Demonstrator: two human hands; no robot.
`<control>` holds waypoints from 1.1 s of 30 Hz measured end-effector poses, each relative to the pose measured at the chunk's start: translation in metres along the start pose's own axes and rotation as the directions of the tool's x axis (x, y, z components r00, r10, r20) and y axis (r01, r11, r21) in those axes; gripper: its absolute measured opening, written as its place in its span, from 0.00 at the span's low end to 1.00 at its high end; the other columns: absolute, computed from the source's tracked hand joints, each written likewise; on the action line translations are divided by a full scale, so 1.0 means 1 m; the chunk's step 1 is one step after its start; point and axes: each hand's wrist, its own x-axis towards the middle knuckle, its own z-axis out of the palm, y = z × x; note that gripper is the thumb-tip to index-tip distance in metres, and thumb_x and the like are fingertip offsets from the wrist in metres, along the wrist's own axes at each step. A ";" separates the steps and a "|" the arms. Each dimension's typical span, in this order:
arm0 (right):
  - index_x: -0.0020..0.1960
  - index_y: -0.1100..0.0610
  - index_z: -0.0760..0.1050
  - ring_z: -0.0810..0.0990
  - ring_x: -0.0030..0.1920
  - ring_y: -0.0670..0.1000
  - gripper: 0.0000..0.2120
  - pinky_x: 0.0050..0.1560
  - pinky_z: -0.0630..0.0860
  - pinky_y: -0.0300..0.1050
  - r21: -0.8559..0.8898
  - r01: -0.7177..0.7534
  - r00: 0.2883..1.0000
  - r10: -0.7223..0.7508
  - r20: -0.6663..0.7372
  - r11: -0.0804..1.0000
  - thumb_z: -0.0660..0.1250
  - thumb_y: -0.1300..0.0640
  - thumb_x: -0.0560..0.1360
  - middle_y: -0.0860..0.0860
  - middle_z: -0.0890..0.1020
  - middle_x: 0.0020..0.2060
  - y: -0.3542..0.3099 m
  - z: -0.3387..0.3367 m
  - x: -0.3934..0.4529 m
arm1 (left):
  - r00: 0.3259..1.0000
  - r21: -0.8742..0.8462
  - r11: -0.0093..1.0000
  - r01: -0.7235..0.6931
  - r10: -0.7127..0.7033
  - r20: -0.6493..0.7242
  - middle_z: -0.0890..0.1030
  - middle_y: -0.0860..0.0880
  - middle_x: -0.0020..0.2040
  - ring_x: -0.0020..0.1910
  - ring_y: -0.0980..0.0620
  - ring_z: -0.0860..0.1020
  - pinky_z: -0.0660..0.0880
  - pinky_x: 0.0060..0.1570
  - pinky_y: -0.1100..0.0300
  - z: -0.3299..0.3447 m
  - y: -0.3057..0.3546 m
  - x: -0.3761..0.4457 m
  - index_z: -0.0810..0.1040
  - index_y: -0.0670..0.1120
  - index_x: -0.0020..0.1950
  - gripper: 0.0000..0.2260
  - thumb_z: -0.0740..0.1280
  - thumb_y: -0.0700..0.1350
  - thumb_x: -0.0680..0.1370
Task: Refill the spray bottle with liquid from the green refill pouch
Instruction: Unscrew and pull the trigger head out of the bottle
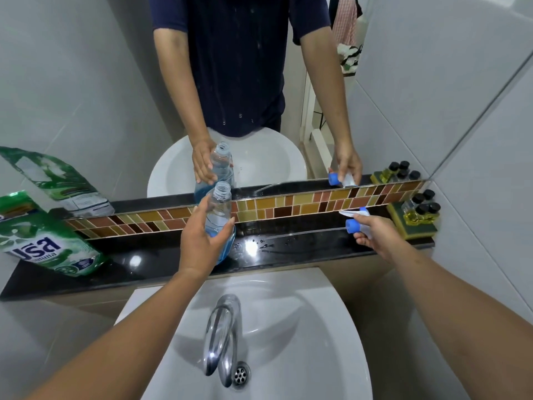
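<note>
Spray bottle [219, 223], uncapped, low blue liquid, is clasped upright on the black ledge [155, 259] by left hand [202, 241]. Trigger head [356, 220], apparently with tube, is pinched in right hand [375, 235]. Green refill pouch [49, 243] at far left is untouched; pouring remains.

Bare forearms and an unadorned left hand [199, 243] and right hand [375, 230]; the mirror [86, 82] reflects a dark navy short-sleeved shirt [239, 67] flecked with pale spots.
</note>
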 end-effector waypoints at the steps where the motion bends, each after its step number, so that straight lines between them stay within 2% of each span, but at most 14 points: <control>1: 0.64 0.64 0.77 0.77 0.35 0.51 0.19 0.36 0.76 0.44 -0.015 -0.001 1.000 0.001 -0.016 1.000 0.70 0.54 0.77 0.57 0.81 0.44 0.002 0.000 0.003 | 1.000 -0.013 1.000 0.007 -0.007 -0.008 0.75 0.52 0.68 0.67 0.53 0.74 0.73 0.62 0.66 0.001 0.000 0.000 0.67 0.50 0.75 0.30 0.74 0.47 0.75; 4: 0.63 0.63 0.78 0.79 0.36 0.51 0.20 0.36 0.77 0.44 -0.058 -0.005 0.998 0.001 -0.064 0.998 0.73 0.53 0.76 0.58 0.82 0.46 0.007 0.000 0.010 | 0.999 -0.057 0.998 0.029 -0.031 -0.037 0.76 0.51 0.68 0.66 0.52 0.74 0.71 0.57 0.76 0.005 0.002 0.001 0.67 0.49 0.75 0.30 0.74 0.46 0.75; 9: 0.59 0.62 0.78 0.81 0.38 0.52 0.20 0.38 0.79 0.44 -0.110 -0.013 0.991 -0.001 -0.132 0.994 0.76 0.51 0.73 0.58 0.82 0.44 0.013 0.000 0.018 | 0.986 -0.106 0.990 0.089 -0.103 -0.129 0.76 0.49 0.67 0.65 0.55 0.74 0.70 0.56 0.78 0.008 0.006 0.000 0.67 0.48 0.75 0.30 0.75 0.47 0.75; 14: 0.58 0.61 0.78 0.81 0.36 0.52 0.20 0.37 0.79 0.44 -0.108 0.001 0.987 -0.018 -0.158 0.994 0.77 0.51 0.72 0.59 0.83 0.43 0.014 0.002 0.020 | 0.981 -0.100 0.989 0.112 -0.126 -0.145 0.76 0.49 0.67 0.64 0.55 0.74 0.70 0.54 0.79 0.009 0.007 -0.001 0.68 0.48 0.73 0.31 0.75 0.49 0.73; 20: 0.54 0.59 0.76 0.81 0.35 0.52 0.18 0.48 0.84 0.50 -0.184 0.024 0.970 -0.067 -0.235 0.983 0.75 0.48 0.73 0.57 0.82 0.38 0.015 0.011 0.013 | 0.967 -0.118 0.983 0.139 -0.160 -0.200 0.76 0.47 0.66 0.62 0.55 0.73 0.67 0.52 0.82 0.010 0.015 -0.004 0.68 0.46 0.71 0.30 0.77 0.47 0.72; 22: 0.54 0.58 0.75 0.82 0.34 0.53 0.18 0.46 0.84 0.50 -0.246 0.026 0.959 -0.094 -0.268 0.969 0.74 0.46 0.74 0.56 0.82 0.37 0.015 0.015 0.010 | 0.965 -0.122 0.982 0.142 -0.165 -0.206 0.77 0.47 0.65 0.62 0.55 0.74 0.68 0.52 0.81 0.010 0.014 -0.005 0.69 0.46 0.71 0.30 0.77 0.47 0.72; 25: 0.53 0.58 0.73 0.80 0.32 0.53 0.19 0.37 0.82 0.48 -0.366 0.035 0.939 -0.156 -0.307 0.930 0.71 0.43 0.76 0.55 0.79 0.35 0.015 0.020 0.005 | 0.960 -0.112 0.982 0.154 -0.175 -0.216 0.76 0.48 0.65 0.63 0.53 0.74 0.68 0.52 0.81 0.008 0.010 -0.006 0.68 0.47 0.71 0.30 0.76 0.49 0.72; 27: 0.52 0.57 0.73 0.79 0.31 0.52 0.19 0.34 0.80 0.46 -0.438 0.041 0.925 -0.200 -0.324 0.898 0.69 0.42 0.76 0.54 0.78 0.34 0.015 0.022 0.003 | 0.960 -0.099 0.983 0.155 -0.174 -0.220 0.77 0.48 0.64 0.63 0.52 0.75 0.68 0.52 0.81 0.008 0.008 -0.007 0.68 0.47 0.70 0.30 0.76 0.50 0.72; 29: 0.51 0.57 0.74 0.80 0.33 0.53 0.20 0.38 0.80 0.49 -0.493 0.031 0.913 -0.226 -0.341 0.870 0.68 0.40 0.76 0.55 0.80 0.35 0.017 0.024 0.003 | 0.958 -0.100 0.982 0.158 -0.177 -0.227 0.76 0.48 0.64 0.63 0.51 0.74 0.69 0.52 0.80 0.008 0.006 -0.007 0.68 0.47 0.70 0.30 0.76 0.50 0.72; 33: 0.52 0.55 0.77 0.82 0.44 0.57 0.26 0.46 0.80 0.53 -0.547 0.003 0.901 -0.239 -0.362 0.837 0.66 0.33 0.73 0.56 0.82 0.46 0.024 0.019 0.015 | 0.953 -0.111 0.981 0.161 -0.183 -0.241 0.76 0.48 0.64 0.64 0.51 0.74 0.71 0.56 0.73 0.010 0.005 -0.008 0.68 0.49 0.70 0.30 0.76 0.51 0.72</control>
